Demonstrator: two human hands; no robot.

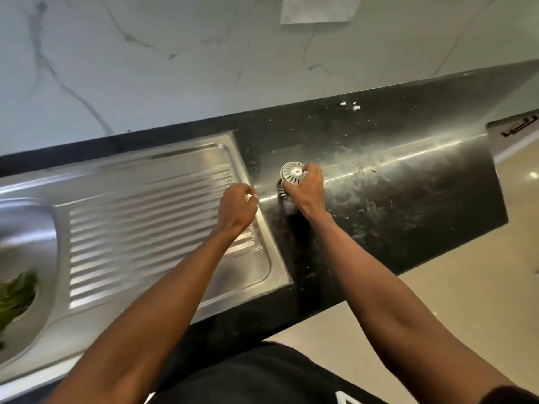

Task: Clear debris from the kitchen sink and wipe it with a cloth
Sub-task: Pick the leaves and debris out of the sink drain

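Right hand [306, 189] grips round strainer [292, 172], slotted face tilted toward camera.

The sink's drainboard [151, 223] is ribbed brushed steel; the strainer [292, 172] slotted shiny metal; the worktop [408, 176] glossy black stone, smeared; the wall [145, 68] veined marble.
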